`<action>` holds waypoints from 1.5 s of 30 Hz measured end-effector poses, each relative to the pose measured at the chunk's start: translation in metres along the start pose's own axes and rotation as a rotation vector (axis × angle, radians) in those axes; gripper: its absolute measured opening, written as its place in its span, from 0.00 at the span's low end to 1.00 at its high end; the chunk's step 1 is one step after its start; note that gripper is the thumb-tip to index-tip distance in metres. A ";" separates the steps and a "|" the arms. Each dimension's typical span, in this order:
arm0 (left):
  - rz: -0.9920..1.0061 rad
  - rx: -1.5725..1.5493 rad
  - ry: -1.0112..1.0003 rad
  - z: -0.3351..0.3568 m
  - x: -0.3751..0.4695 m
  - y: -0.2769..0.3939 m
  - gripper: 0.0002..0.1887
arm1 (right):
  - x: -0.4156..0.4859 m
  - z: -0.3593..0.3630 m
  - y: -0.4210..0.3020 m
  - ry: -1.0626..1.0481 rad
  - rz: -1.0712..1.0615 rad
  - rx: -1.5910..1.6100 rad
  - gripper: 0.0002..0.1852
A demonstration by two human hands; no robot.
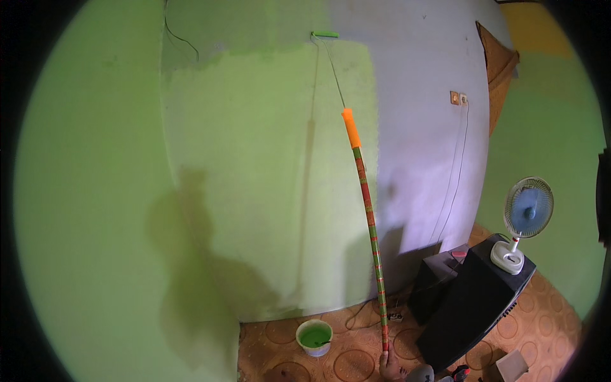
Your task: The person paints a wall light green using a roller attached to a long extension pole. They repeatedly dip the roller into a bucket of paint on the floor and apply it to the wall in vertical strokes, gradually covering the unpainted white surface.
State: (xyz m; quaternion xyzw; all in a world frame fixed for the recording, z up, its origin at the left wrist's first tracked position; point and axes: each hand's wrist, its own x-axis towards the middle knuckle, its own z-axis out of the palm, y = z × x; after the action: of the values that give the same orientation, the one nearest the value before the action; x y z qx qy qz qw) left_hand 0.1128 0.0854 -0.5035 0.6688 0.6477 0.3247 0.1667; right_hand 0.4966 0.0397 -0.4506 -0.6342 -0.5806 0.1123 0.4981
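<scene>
My right hand [390, 366], at the bottom edge, is closed around the lower end of a long pole [372, 224] wrapped in green and red bands. Orange material [352, 129] covers the pole's top, where the thin metal frame of a paint roller [325, 34] comes out. The green roller is high up at the wall [267, 143], by the upper edge of a light green painted area. Left of the pole's foot, a white bucket [314, 338] with green paint stands on the patterned floor. My left hand is out of view.
Black cabinet-like boxes [470, 301] stand at the right, one bearing a white fan [529, 207] with blue blades. A cable runs down from the wall socket [463, 99]. Another cable lies on the floor near the pole. A small box [511, 366] is at the lower right.
</scene>
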 end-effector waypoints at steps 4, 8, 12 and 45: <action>-0.074 0.031 -0.089 0.014 0.003 -0.018 0.18 | 0.051 -0.018 -0.052 0.050 -0.022 0.034 0.27; -0.034 -0.026 -0.176 -0.031 -0.003 0.031 0.18 | 0.131 -0.054 -0.120 0.138 -0.192 0.068 0.27; -0.082 0.049 -0.109 0.003 0.003 -0.002 0.17 | 0.223 -0.095 -0.193 0.167 -0.217 0.040 0.27; -0.123 0.016 -0.137 -0.020 0.002 0.014 0.15 | 0.329 -0.143 -0.337 0.295 -0.300 0.058 0.27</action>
State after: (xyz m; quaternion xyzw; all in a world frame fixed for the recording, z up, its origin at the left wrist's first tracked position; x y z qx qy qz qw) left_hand 0.1107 0.0817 -0.4794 0.6496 0.6773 0.2622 0.2249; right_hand 0.4876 0.1895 0.0182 -0.5357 -0.5857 -0.0402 0.6070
